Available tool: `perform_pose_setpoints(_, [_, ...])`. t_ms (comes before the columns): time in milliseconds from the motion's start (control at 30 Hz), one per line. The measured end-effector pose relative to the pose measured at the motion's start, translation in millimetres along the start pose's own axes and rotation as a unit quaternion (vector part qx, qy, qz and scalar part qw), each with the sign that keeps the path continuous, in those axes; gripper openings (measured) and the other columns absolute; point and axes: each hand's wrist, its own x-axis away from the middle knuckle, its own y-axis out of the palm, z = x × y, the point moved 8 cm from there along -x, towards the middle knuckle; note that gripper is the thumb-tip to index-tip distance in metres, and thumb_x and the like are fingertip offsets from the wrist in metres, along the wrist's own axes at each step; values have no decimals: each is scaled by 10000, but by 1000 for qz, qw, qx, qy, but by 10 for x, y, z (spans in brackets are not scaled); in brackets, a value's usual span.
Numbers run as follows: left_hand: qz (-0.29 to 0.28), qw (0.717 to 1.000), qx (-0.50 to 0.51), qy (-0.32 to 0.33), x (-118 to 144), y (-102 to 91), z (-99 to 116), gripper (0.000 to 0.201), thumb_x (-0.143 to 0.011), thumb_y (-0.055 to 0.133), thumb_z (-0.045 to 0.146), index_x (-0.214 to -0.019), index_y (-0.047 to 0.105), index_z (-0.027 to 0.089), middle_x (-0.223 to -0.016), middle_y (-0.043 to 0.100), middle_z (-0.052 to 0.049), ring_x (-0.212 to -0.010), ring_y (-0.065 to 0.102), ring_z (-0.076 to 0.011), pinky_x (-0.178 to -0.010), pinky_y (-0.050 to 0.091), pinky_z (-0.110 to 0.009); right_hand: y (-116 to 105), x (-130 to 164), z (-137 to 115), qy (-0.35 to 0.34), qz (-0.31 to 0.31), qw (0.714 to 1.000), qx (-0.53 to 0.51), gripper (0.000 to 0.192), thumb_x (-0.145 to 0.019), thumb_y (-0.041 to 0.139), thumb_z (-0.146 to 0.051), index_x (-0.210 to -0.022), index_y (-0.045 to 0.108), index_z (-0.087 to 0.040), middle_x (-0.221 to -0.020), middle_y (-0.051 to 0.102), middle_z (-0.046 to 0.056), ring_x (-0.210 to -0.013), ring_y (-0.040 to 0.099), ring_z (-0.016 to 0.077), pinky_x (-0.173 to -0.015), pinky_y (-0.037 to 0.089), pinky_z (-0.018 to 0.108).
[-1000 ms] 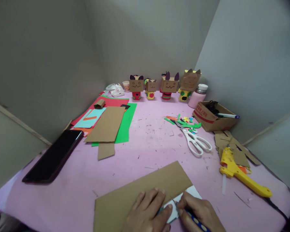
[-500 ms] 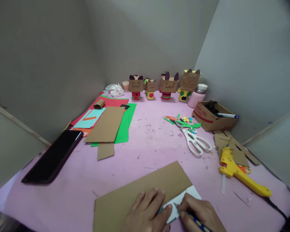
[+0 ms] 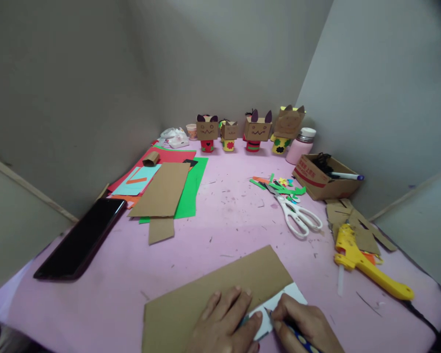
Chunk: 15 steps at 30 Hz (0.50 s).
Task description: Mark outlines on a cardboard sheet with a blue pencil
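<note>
A brown cardboard sheet (image 3: 191,299) lies at the near edge of the table, with a white piece of paper or card (image 3: 288,295) over its right part. My left hand (image 3: 226,323) rests flat on both, fingers stretched out and thumb on the white piece. Pinched in my right hand (image 3: 305,323) is a dark blue pencil (image 3: 299,338) with light dots. Its tip touches the white piece or hovers just over it, close to my left thumb; which of the two I cannot tell.
White-handled scissors (image 3: 297,215) lie by coloured paper scraps (image 3: 279,186). At right are a yellow glue gun (image 3: 367,267) and a cardboard box (image 3: 323,181). A phone (image 3: 83,240) and card sheets (image 3: 161,191) lie left. Cardboard figures (image 3: 257,130) and a pink bottle (image 3: 300,147) stand behind.
Hardly anything differs. Both hands, the pencil and the cardboard keep their places, and the whole view has shifted by a tiny amount.
</note>
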Motion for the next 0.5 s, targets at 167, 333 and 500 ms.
perform_pose_setpoints(167, [-5, 1000, -8, 10, -11, 3, 8, 228, -929, 503, 413, -1062, 660, 315, -1107, 696, 44, -981, 643, -154, -784, 506, -244, 1, -24, -47, -29, 1, 999, 14, 193, -792, 364, -234, -635, 475, -238, -550, 597, -30, -484, 549, 114, -498, 364, 199])
perform_pose_setpoints(333, [0, 1000, -12, 9, -7, 1, -2, 264, -963, 425, 385, -1042, 666, 312, -1085, 704, 43, -957, 658, -162, -750, 528, -261, 17, -10, 18, -20, -18, 1000, -13, 160, -749, 367, -213, -604, 428, -239, -531, 561, -43, -482, 543, 107, -494, 363, 189])
perform_pose_setpoints(500, [-5, 1000, -5, 8, -11, 15, 10, 230, -937, 483, 398, -1048, 663, 306, -1105, 696, 28, -976, 648, -157, -774, 524, -247, -17, 9, 15, -21, 1, 1000, -16, 179, -805, 356, -260, -656, 453, -240, -540, 556, -50, -477, 520, 107, -486, 355, 193])
